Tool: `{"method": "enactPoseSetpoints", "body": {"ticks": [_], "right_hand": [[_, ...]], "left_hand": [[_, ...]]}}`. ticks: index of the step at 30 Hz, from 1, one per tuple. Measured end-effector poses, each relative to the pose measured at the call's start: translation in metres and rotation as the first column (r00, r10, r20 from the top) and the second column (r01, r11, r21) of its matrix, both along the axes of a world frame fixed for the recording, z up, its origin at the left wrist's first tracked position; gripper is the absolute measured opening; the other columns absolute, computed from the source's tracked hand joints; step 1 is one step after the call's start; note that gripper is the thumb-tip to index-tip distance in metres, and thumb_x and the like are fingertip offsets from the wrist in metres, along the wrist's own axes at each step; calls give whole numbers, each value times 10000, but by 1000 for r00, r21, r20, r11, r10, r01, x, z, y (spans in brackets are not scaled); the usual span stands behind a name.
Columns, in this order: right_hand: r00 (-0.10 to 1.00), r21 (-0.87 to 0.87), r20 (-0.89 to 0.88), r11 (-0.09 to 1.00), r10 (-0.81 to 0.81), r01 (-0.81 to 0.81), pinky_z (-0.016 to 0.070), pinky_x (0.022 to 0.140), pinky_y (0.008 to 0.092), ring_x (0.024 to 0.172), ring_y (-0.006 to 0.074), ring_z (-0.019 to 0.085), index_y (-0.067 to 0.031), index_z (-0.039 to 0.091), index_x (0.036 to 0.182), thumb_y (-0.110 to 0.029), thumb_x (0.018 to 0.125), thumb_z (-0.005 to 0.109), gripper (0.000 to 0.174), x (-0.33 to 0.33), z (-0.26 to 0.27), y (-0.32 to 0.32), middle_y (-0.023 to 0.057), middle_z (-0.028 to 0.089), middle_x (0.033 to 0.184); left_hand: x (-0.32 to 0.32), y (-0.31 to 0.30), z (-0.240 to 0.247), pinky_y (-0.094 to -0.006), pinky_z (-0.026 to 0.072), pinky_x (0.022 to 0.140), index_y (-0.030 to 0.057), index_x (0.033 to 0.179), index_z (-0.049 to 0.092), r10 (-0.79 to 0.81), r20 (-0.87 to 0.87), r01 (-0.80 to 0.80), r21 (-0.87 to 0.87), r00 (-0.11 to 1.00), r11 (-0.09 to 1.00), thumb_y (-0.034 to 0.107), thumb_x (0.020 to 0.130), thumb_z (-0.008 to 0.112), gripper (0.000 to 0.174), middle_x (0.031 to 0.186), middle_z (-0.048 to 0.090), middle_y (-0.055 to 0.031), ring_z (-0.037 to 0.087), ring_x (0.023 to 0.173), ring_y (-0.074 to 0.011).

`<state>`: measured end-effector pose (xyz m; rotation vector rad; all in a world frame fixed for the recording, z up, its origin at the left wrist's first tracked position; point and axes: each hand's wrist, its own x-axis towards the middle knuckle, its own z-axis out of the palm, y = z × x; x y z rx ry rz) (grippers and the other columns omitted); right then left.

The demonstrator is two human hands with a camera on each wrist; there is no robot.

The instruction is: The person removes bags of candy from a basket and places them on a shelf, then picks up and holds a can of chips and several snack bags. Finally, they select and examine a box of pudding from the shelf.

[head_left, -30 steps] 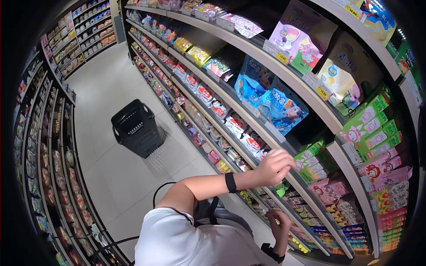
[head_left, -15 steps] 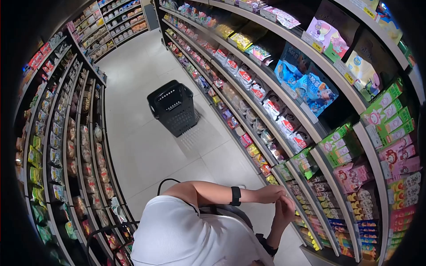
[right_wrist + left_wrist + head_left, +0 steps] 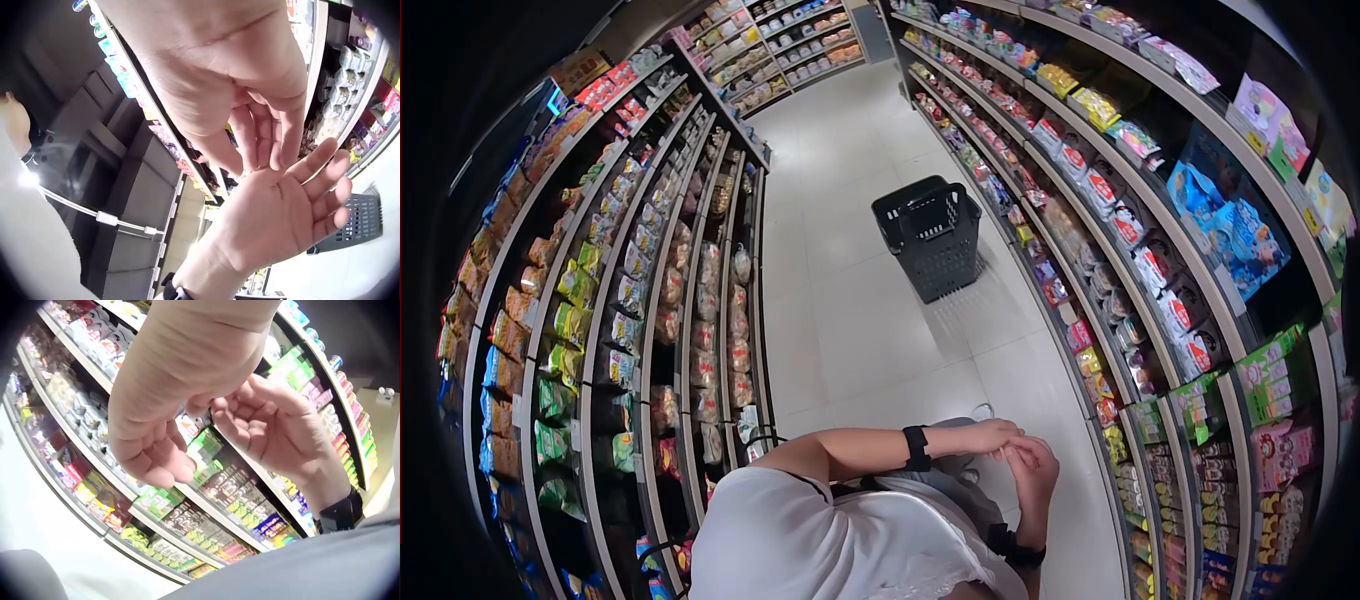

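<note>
Both hands meet in front of the body in the head view, the left hand (image 3: 988, 437) beside the right hand (image 3: 1032, 468). No item shows in either one. In the right wrist view the left hand (image 3: 275, 212) has its palm exposed and fingers loosely spread, while the bent fingers of the right hand (image 3: 231, 81) reach down to its palm edge, apparently touching it. From the left wrist, the left hand (image 3: 181, 381) hangs with relaxed fingers, and the right hand (image 3: 281, 431) shows loosely bent fingers. A black basket (image 3: 935, 245) stands upright on the floor, apart from the hands.
Shelves of packaged snacks (image 3: 575, 300) line the aisle's left side. On the right, more shelves hold red-and-white packs (image 3: 1125, 225) and blue bags (image 3: 1245, 240). Pale floor tiles (image 3: 830, 300) lie between, with another shelf unit (image 3: 800, 45) at the far end.
The left hand has come away from the right-hand shelves and joined the right hand near the body. The head view has swung left, so the basket and shelves appear farther right.
</note>
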<state>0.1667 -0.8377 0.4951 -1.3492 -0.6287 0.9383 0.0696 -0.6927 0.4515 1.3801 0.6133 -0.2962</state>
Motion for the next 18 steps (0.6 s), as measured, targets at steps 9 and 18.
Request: {"method": "enactPoseSetpoints", "body": {"ticks": [9, 18], "right_hand": [[836, 37, 506, 964, 211, -265, 554, 754, 290, 863, 183, 684, -40, 716, 948, -36, 779, 781, 181, -20, 35, 163, 85, 702, 913], [446, -111, 269, 487, 854, -866, 538, 812, 340, 896, 253, 691, -43, 726, 1037, -191, 834, 750, 252, -96, 21, 419, 127, 722, 985]], "left_hand": [[-49, 137, -2, -275, 501, 672, 57, 1097, 625, 254, 146, -248, -58, 956, 967, 405, 1041, 398, 419, 932, 647, -45, 600, 776, -136], [-167, 372, -26, -266, 500, 695, 82, 1144, 620, 631, -10, -631, 17, 775, 775, 263, 984, 499, 270, 930, 657, -33, 605, 793, -118]]}}
